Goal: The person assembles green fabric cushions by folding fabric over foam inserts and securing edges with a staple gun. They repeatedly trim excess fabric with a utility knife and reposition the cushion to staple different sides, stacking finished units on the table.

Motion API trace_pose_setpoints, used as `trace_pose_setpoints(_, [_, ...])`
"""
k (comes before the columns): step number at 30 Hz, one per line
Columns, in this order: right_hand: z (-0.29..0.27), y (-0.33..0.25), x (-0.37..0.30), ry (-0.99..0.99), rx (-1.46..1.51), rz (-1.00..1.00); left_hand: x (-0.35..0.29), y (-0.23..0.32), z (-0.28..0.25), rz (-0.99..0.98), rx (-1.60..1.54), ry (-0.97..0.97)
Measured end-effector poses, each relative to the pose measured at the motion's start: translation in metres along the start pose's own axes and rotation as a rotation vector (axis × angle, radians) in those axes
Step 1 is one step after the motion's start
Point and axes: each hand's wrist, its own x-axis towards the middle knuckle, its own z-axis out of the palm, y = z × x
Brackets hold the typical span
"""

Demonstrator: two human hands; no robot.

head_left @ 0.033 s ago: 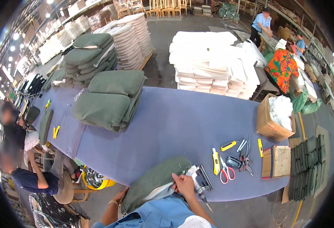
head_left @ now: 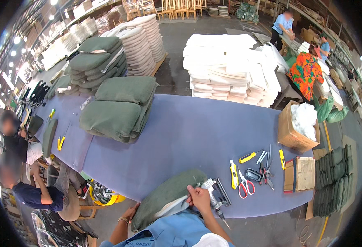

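Note:
A dark green fabric-covered cushion (head_left: 170, 189) leans on the near table edge against my body, tilted, its white lining (head_left: 172, 208) showing along the near side. My left hand (head_left: 130, 212) holds the cushion's left end, some of its fingers hidden behind it. Near the right end, my right hand (head_left: 199, 197) pinches the edge of the cover between thumb and fingers. Just right of that hand lies a silver air staple gun (head_left: 218, 193) on the table. Beyond it are red-handled scissors (head_left: 246, 185) and a yellow utility knife (head_left: 234, 175).
Folded green cushions (head_left: 111, 117) are piled on the blue-grey table (head_left: 181, 136). Pliers (head_left: 267, 177), a yellow-handled tool (head_left: 247, 157) and a carton of white stuffing (head_left: 292, 136) lie to the right. White pads (head_left: 218, 68) stand stacked beyond. A seated person (head_left: 37, 193) works at left.

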Motion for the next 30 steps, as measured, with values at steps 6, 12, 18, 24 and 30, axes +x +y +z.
trace_pose_setpoints(6, [0.005, 0.01, 0.025, 0.075, 0.081, -0.263, -0.04, 0.051, 0.002, -0.068, -0.007, -0.029])
trace_pose_setpoints(12, [0.001, -0.033, 0.007, 0.05, 0.037, -0.326, -0.03, 0.04, 0.008, -0.004, 0.218, -0.261])
trace_pose_setpoints(18, [-0.005, -0.014, 0.03, 0.099, 0.041, -0.323, -0.004, 0.137, -0.01, 0.377, 0.733, -0.224])
trace_pose_setpoints(24, [-0.006, -0.01, 0.025, 0.401, -0.453, -0.447, -0.01, 0.292, 0.049, 0.93, 0.314, -0.238])
trace_pose_setpoints(30, [-0.016, 0.004, 0.03, 0.425, -0.424, -0.436, -0.006, 0.348, 0.127, 0.905, 0.139, -0.685])
